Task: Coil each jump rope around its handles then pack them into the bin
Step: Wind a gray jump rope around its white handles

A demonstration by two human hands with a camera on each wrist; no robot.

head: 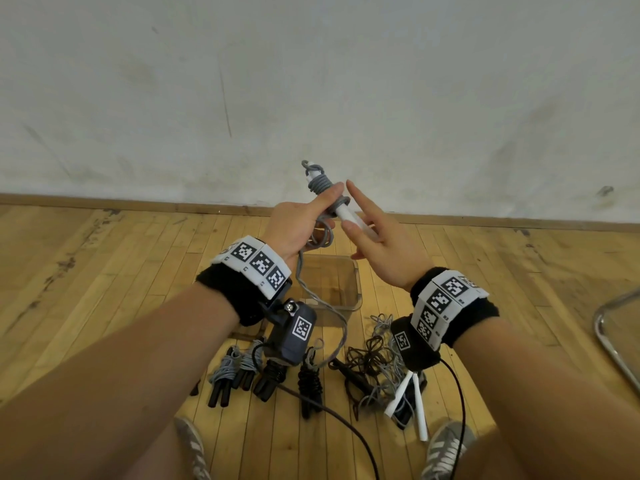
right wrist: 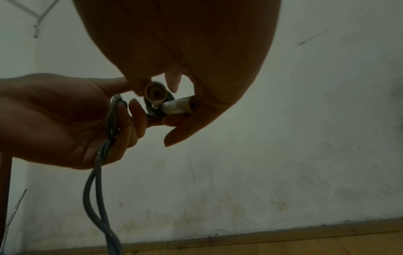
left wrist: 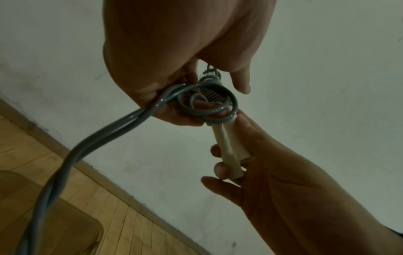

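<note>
Wooden flooring (head: 104,306) fills the lower half of the head view, bounded above by a scuffed white wall (head: 311,81). A pair of white handles (head: 343,211) is held raised at frame centre, with grey rope (head: 320,185) coiled round the upper ends. The left hand (head: 298,223) is seen curled round the rope (a loop is pinched against the handles in the left wrist view, with two loose strands trailing to the lower left). The right hand (head: 377,233) is noted gripping the lower ends of the handles with thumb and lower fingers; its index finger is extended upward. A clear bin (head: 353,289) is observed on the floor directly below the hands, its contents not discernible. Coiled ropes with black handles (head: 242,375) are laid at lower centre-left, and a tangled heap of uncoiled ropes (head: 377,355) at lower centre-right, with another white-handled pair (head: 412,400) beside it. A metal chair frame (head: 613,341) is recorded at the right edge.
</note>
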